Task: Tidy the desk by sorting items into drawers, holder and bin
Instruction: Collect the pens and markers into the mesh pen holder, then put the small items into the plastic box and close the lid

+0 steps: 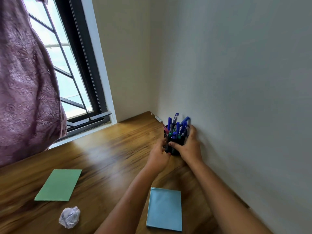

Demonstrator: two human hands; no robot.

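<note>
The wooden surface [109, 149] carries a green sheet [59, 184] and a blue notebook [164, 208]. By the wall, the left hand [157, 156] and right hand [189, 146] both curl round the black mesh holder [172, 150]. A crumpled paper ball [69, 217] lies near the sheet. Blue pens [177, 127] stand in the holder. The print on a small white item [158, 119] is too blurred to read.

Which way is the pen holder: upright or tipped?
Upright. The pen holder stands on the desk, pens pointing up out of its open top; left hand and right hand hold its sides.
</note>
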